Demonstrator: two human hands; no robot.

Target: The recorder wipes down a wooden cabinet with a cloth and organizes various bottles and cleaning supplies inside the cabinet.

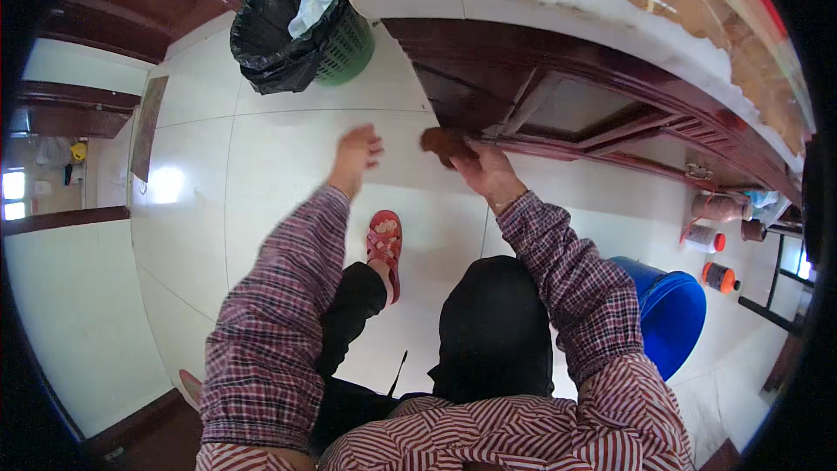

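Observation:
A brown cloth (pixel 447 146) is bunched in my right hand (pixel 491 174), whose fingers are closed on it. The cloth is at the bottom corner of a dark red wooden cabinet (pixel 558 57), close to the floor. To the left, my left hand (pixel 353 160) hangs over the pale tiles, slightly blurred. It holds nothing, and its loosely bent fingers are apart. Checked sleeves cover both my forearms.
A green basket bin (pixel 347 52) lined with a black bag (pixel 275 22) stands ahead on the left. By my right arm is a blue bucket (pixel 676 314). Several bottles, one an orange bottle (pixel 717 277), stand farther right. My red slipper (pixel 384 244) rests on the floor.

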